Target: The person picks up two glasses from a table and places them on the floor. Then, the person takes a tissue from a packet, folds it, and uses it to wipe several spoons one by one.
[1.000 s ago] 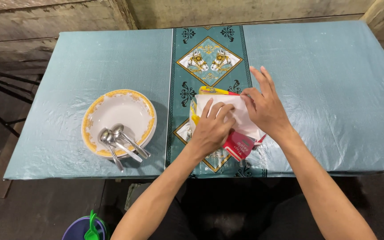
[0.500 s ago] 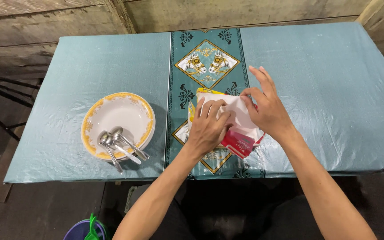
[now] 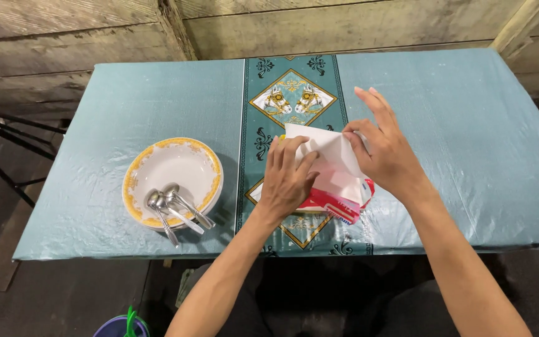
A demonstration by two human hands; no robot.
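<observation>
A white paper napkin (image 3: pixel 327 150) lies over a red and yellow napkin pack (image 3: pixel 335 204) on the patterned middle strip of the table. My left hand (image 3: pixel 287 178) rests flat on the napkin's left part, fingers spread. My right hand (image 3: pixel 387 150) pinches the napkin's upper right edge between thumb and forefinger, with the other fingers stretched out. Most of the pack is hidden under the napkin and my hands.
A stack of white bowls with a yellow rim (image 3: pixel 173 183) sits to the left, holding several metal spoons (image 3: pixel 176 210). The teal plastic tablecloth (image 3: pixel 456 137) covers the table, which stands against a wooden wall (image 3: pixel 319 25). A blue bucket (image 3: pixel 120 326) is on the floor below.
The napkin has been lifted and pulled up and right by my right hand, hiding the pack's yellow top. My left hand has flattened on the napkin. The view shifted slightly.
</observation>
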